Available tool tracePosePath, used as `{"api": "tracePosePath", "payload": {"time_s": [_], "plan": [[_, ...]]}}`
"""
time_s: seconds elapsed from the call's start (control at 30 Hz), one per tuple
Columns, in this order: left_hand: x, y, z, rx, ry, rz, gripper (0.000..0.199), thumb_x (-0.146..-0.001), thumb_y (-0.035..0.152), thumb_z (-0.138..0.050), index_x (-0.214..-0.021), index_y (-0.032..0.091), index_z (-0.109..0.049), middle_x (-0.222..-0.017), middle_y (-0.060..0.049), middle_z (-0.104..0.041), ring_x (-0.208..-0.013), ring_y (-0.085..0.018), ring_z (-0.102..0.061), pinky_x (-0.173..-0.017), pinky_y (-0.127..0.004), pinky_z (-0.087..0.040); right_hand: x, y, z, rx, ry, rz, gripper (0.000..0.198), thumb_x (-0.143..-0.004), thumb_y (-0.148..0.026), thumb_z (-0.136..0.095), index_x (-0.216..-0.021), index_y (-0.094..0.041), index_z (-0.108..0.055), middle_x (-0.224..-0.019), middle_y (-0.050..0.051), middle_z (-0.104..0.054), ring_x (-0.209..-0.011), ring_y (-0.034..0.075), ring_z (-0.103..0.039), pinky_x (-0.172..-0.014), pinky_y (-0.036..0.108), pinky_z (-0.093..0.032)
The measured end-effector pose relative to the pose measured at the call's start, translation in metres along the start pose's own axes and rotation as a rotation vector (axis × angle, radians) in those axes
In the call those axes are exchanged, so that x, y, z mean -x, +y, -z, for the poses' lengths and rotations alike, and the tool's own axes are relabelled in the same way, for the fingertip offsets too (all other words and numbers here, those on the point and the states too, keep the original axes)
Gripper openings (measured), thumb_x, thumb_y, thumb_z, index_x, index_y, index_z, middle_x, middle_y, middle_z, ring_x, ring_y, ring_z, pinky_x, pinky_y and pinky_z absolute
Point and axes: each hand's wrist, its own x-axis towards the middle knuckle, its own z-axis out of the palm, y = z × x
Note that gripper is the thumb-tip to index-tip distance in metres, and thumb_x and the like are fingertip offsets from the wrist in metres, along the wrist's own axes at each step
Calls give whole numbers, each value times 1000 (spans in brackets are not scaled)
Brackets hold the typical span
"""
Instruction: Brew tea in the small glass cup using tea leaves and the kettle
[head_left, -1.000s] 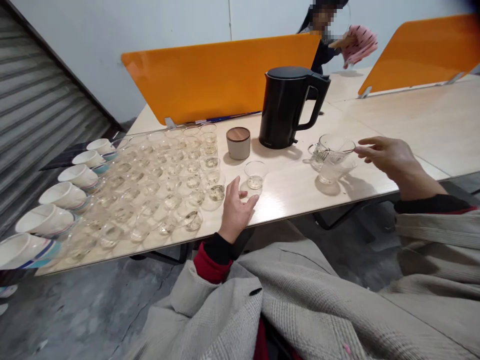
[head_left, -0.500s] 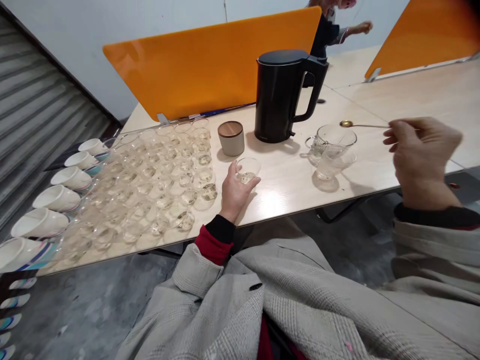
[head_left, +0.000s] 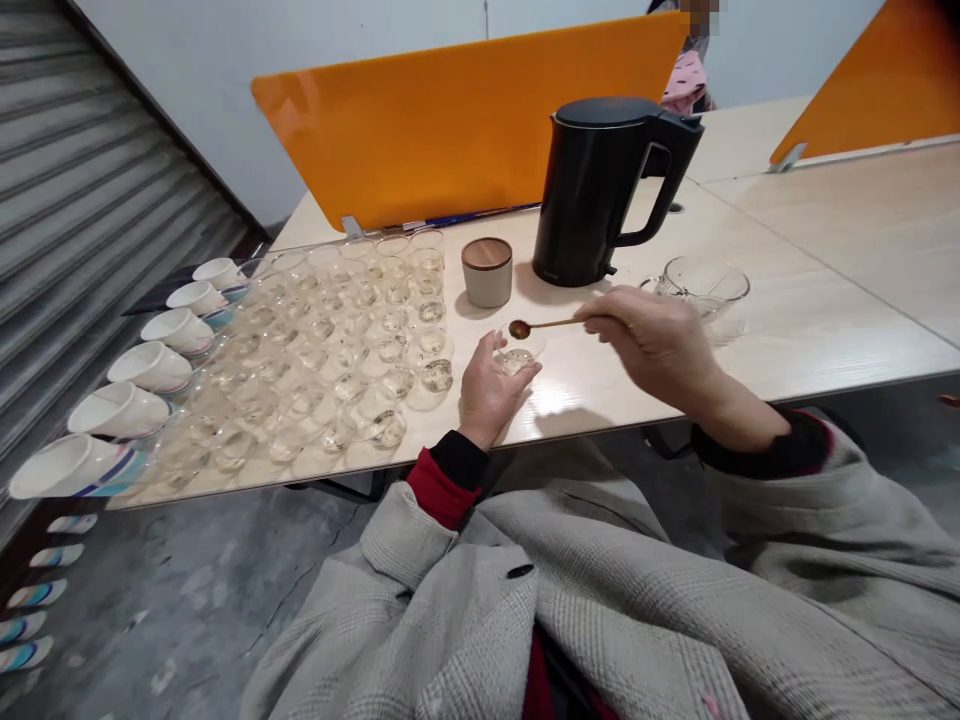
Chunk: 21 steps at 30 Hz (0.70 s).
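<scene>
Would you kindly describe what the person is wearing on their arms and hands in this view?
Both hands, the left hand and the right hand, are bare: no gloves, and no rings or watch visible. Each arm wears a loose grey woven coat sleeve with a fine check. Beneath it, a black cuff shows at each wrist, with a red layer behind.

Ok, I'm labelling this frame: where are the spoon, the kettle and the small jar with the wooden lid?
spoon [head_left: 519,328], head view, on its bowl.
kettle [head_left: 592,200], head view, on its black body.
jar [head_left: 487,282], head view, on its grey wall.
</scene>
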Motion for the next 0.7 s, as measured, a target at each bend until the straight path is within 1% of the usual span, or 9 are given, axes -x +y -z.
{"api": "tracePosePath", "payload": {"time_s": [0.1, 0.13, 0.2, 0.27, 0.33, 0.43, 0.53, 0.6, 0.7], "plan": [[0, -2, 0, -9, -13, -15, 65, -78, 30, -92, -134, 22, -60, -134, -12, -72, -115, -29, -73, -103, -47, -57, -12, -2, -20, 189, -238, 96, 24, -102, -13, -52, -97, -15, -75, -93, 11, -75, -82, 21, -66, -68, 32, -42], [0, -3, 0, -3, -16, -19, 66, -79, 31, -92, -135, 22, -59, -135, -13, -71, -117, -30, -72, -103, -46, -57, -14, -3, -25, 227, -294, 114, 24, -101, -11, -51, -97, -15, -74, -92, 11, -74, -81, 21, -65, -66, 32, -39], [0, -5, 1, 9, -22, -29, 65, -80, 32, -92, -135, 21, -58, -135, -13, -71, -117, -30, -72, -101, -45, -58, -17, -7, -30, 242, -353, 128, 23, -101, -11, -51, -99, -14, -74, -91, 11, -74, -78, 20, -63, -66, 31, -35], [1, -5, 1, 15, -31, -38, 65, -81, 36, -92, -134, 22, -58, -135, -13, -71, -117, -30, -73, -100, -45, -58, -19, -9, -31, 222, -359, 112, 22, -103, -14, -51, -100, -15, -73, -91, 10, -74, -77, 19, -62, -67, 31, -34], [2, -4, 2, 14, -35, -33, 65, -81, 39, -92, -133, 22, -58, -134, -13, -71, -115, -30, -73, -100, -45, -58, -19, -8, -32, 241, -335, 83, 22, -104, -16, -51, -99, -15, -73, -91, 10, -74, -77, 19, -61, -66, 31, -33], [3, -1, 2, 12, -22, -7, 64, -79, 34, -94, -131, 23, -59, -132, -12, -72, -115, -29, -73, -101, -44, -58, -17, -7, -31, 324, -304, 46, 24, -105, -17, -50, -96, -15, -73, -88, 11, -73, -75, 20, -59, -65, 32, -30], [3, 0, 2, 21, -14, 12, 60, -78, 28, -93, -127, 24, -60, -129, -10, -72, -114, -28, -73, -98, -43, -58, -13, -9, -30, 293, -330, 40, 24, -106, -19, -51, -96, -15, -72, -90, 10, -73, -75, 19, -60, -65, 32, -32], [4, 0, 1, 34, -13, 9, 57, -78, 29, -93, -125, 25, -60, -126, -9, -72, -112, -27, -73, -96, -42, -58, -11, -11, -31, 262, -337, 27, 23, -106, -20, -51, -98, -16, -72, -91, 10, -73, -75, 19, -60, -66, 31, -34], [3, -1, 0, 41, -3, -1, 56, -77, 30, -94, -122, 24, -60, -125, -8, -71, -112, -27, -73, -96, -41, -58, -9, -14, -31, 319, -311, 6, 23, -106, -18, -51, -98, -15, -73, -92, 11, -74, -77, 20, -61, -65, 32, -34]]}}
